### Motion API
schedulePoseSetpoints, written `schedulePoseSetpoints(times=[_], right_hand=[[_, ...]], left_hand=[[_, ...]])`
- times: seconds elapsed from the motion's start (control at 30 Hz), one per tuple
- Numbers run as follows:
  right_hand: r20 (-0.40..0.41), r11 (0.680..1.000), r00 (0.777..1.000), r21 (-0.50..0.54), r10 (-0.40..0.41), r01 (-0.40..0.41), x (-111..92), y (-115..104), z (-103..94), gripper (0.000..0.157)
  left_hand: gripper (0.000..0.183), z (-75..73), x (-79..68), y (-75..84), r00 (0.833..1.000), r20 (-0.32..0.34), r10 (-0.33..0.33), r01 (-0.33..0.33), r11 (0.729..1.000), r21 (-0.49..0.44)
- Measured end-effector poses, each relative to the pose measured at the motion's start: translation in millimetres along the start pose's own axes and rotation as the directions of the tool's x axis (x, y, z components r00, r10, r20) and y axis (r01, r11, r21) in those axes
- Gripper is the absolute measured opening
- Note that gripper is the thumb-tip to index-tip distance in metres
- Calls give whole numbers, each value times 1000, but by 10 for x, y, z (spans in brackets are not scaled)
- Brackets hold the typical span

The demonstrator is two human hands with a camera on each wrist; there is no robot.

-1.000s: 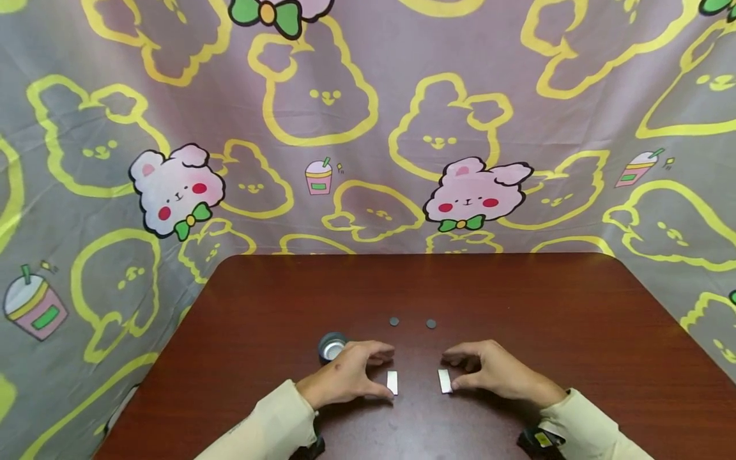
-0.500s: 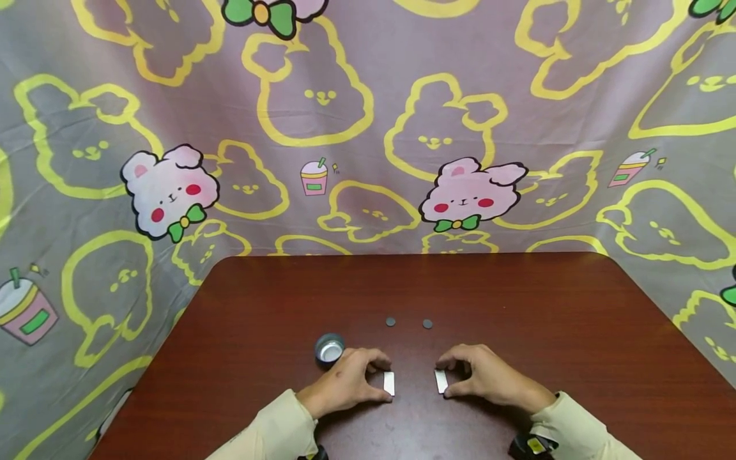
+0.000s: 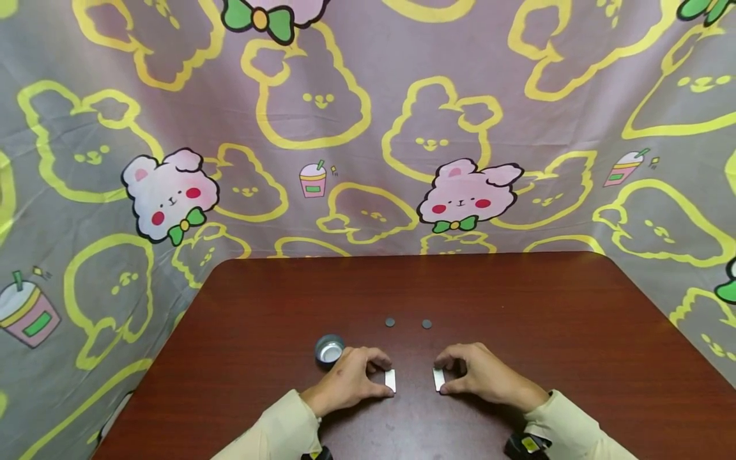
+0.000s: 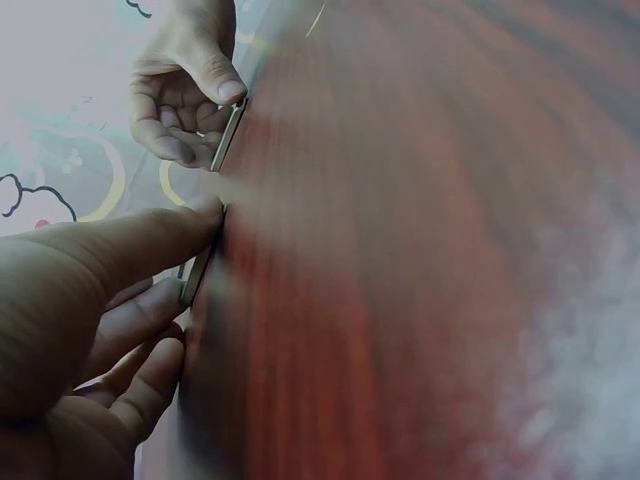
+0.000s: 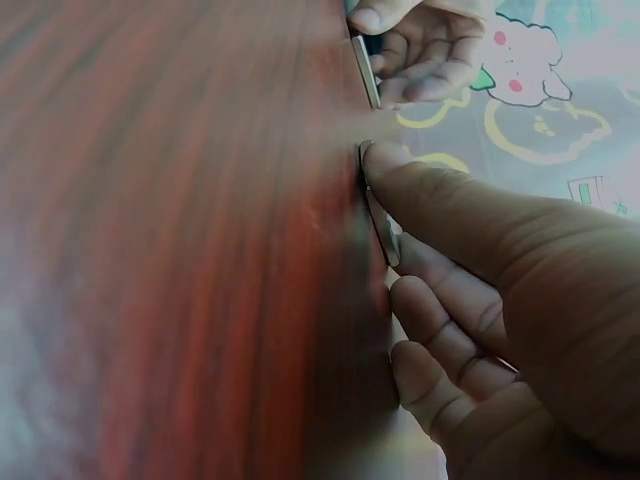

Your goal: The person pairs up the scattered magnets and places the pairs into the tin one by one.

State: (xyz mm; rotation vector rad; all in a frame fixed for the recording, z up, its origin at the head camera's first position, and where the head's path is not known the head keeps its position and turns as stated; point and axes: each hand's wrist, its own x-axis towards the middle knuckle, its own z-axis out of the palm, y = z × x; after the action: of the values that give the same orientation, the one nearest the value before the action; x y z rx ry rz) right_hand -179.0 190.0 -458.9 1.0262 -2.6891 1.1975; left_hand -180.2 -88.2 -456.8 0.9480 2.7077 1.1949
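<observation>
In the head view two small white rectangular pieces lie on the table, a short gap apart. My left hand point(image 3: 352, 381) holds the left white piece point(image 3: 390, 381) by its short ends, thumb at the near end and fingers at the far end. The right white piece point(image 3: 439, 379) is pinched the same way by my right hand point(image 3: 487, 377). From the side, the left wrist view shows the left piece point(image 4: 203, 258) as thin and flat, low at the tabletop. The right piece point(image 5: 382, 228) looks equally thin in the right wrist view.
Beyond the hands, two small dark discs lie side by side, a left disc point(image 3: 390, 322) and a right disc point(image 3: 427, 324). A round dark container point(image 3: 329, 351) with a silvery inside stands just behind my left hand. The brown table point(image 3: 517, 300) ends at a patterned curtain point(image 3: 356, 128).
My fingers and thumbs have closed onto the ends of both white pieces. The right piece has turned straighter and shifted slightly toward the left one. Discs and container stay in place.
</observation>
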Motion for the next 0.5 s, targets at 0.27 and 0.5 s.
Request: schedulePoseSetpoints(times=[0.27, 0.5], right_hand=[[-1, 999, 1000, 18, 26, -26, 49, -33, 48, 30], [-9, 1000, 1000, 17, 26, -26, 83, -41, 66, 29]], left_hand=[[36, 12, 35, 5, 1000, 1, -16, 16, 1000, -22], [36, 36, 76, -9, 1000, 0, -16, 16, 1000, -16]])
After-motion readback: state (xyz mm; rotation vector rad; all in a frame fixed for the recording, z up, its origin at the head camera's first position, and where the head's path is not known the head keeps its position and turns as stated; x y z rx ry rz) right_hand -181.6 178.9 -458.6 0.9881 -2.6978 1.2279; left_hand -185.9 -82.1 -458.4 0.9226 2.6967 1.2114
